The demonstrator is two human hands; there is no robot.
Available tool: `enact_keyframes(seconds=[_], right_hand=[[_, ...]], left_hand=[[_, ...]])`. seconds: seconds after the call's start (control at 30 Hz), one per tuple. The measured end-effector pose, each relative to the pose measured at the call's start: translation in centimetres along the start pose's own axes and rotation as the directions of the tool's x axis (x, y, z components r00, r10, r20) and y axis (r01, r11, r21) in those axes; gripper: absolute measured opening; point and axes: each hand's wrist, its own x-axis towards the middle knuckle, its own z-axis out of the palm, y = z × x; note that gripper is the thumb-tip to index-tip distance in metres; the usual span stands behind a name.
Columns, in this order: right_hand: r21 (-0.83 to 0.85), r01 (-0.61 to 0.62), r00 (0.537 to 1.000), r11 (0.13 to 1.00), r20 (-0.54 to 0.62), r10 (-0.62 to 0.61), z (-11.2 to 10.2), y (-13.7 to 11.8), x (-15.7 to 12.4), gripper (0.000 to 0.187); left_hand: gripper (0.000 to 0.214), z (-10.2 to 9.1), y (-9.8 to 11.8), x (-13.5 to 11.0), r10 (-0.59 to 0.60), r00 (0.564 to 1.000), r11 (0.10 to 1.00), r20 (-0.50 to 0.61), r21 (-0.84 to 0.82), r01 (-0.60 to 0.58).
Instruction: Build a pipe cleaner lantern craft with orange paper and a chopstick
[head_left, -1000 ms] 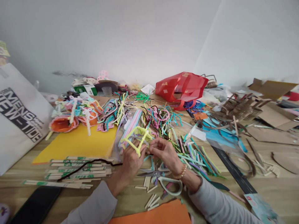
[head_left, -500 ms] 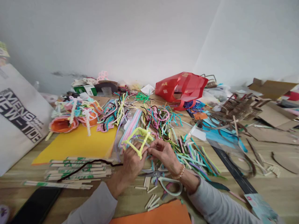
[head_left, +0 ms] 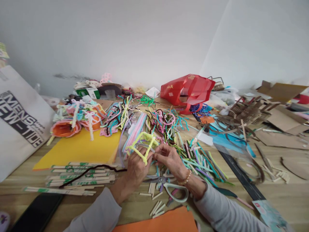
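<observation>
Yellow-green pipe-cleaner frame sits gripped in the curled left hand, held up off the bench so the right hand can pinch its corner.

**Both hands raised close together, fingers pinching**

Left hand upright, back toward the camera, fingers curled inward. Right hand comes across palm-down, its fingertips pinched and just beside the left hand. Left forearm and right forearm, both in grey sleeves, enter from the bottom corners. Right wrist slightly bent, wearing a beaded bracelet.
</observation>
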Motion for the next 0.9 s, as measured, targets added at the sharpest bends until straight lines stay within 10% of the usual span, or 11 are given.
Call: enact_keyframes(seconds=[0.67,0.77,0.9], right_hand=[[-0.255,0.090,0.996,0.963,0.034,-0.084,-0.6,0.3,0.1,0.006],[-0.566,0.273,0.951,0.778,0.039,-0.305,-0.5,0.3,-0.4,0.007],[-0.846,0.441,0.834,0.300,0.262,-0.486,-0.4,0.0,-1.3,0.016]], left_hand=[[0.023,0.1,0.0,-0.3,-0.015,0.999,1.000,0.034,-0.016,0.016],[0.023,0.3,0.0,-0.5,-0.028,0.998,0.998,0.057,-0.058,0.031],[0.027,0.6,-0.1,-0.6,-0.107,0.990,0.987,0.088,-0.109,0.116]])
